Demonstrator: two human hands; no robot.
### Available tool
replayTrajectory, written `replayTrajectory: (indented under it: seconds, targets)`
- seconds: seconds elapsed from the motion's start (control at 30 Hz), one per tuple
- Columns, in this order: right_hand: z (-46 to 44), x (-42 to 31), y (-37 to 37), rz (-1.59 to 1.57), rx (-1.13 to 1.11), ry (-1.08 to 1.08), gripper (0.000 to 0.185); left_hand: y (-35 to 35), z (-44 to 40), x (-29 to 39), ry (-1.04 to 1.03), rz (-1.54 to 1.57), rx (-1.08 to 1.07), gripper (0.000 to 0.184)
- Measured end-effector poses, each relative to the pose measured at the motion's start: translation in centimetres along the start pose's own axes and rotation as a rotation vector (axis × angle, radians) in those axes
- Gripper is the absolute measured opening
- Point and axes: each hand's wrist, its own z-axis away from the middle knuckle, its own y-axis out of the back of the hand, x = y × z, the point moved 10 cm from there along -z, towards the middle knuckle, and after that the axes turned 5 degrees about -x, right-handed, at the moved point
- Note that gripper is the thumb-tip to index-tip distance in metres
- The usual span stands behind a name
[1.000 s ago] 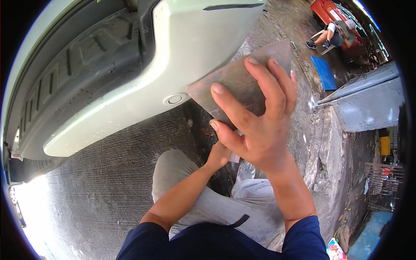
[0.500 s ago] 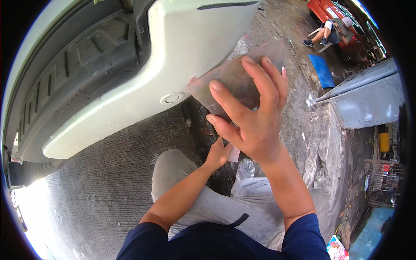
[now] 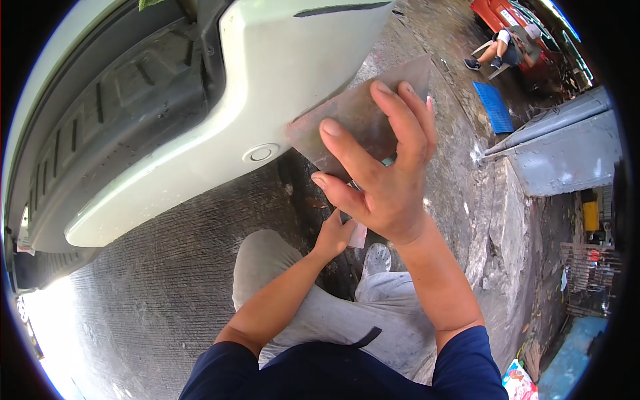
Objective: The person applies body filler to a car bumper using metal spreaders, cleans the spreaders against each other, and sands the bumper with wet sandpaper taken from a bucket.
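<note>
My right hand (image 3: 390, 167) grips a thin, stiff, brownish-grey sheet (image 3: 357, 110) with smeared marks, fingers spread over its face and thumb near the lower edge. The sheet's left edge lies at the lower edge of a pale white-green car bumper (image 3: 267, 100); whether they touch, I cannot tell. Below, by my knee, my left hand (image 3: 335, 237) is closed on a small flat piece (image 3: 358, 237), pinkish at its visible end. Most of that piece is hidden by the fingers.
A black wheel-arch liner (image 3: 120, 100) sits beside the bumper. Wet ridged concrete (image 3: 167, 287) lies below. At right are a grey metal beam (image 3: 567, 153), a blue mat (image 3: 494, 107) and a wire rack (image 3: 590, 280). A seated person (image 3: 510, 47) is near a red car (image 3: 490, 13).
The bumper, sheet and right hand appear slightly further left, with a small camera shift. Both hands keep their holds.
</note>
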Motion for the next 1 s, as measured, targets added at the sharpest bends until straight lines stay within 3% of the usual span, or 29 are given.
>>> replayTrajectory:
  seconds: [0.2, 0.4, 0.5, 0.7, 0.8, 0.9, 1.0]
  targets:
    - [1.4, 0.7, 0.2, 0.033, -0.037, -0.061, 0.05, -0.7, 0.1, 0.6, 0.022, 0.039, -0.033, 0.056]
    - [0.8, -0.9, 1.6, 0.092, -0.062, -0.123, 0.05, -0.9, 1.0, 3.0, -0.171, 0.093, 0.029, 0.047]
    - [0.4, -1.5, 1.9, 0.116, -0.034, -0.136, 0.049, -2.8, 0.1, -0.3, -0.193, -0.064, -0.142, 0.043]
    - [0.3, -1.4, 1.7, 0.111, 0.024, -0.179, 0.049, -1.1, 0.7, 2.5, -0.064, -0.055, -0.066, 0.043]
    - [0.3, -1.5, 1.3, 0.128, 0.023, -0.158, 0.049, -1.0, 1.2, 2.4, -0.091, 0.143, -0.038, 0.047]
    - [0.5, -1.9, 0.9, 0.158, -0.038, -0.092, 0.047, -0.5, 1.1, 2.5, -0.129, 0.042, -0.005, 0.054]
    - [0.9, -1.2, 1.0, 0.131, -0.042, -0.095, 0.045, -1.0, 0.6, 0.2, 0.076, 0.067, -0.11, 0.06]
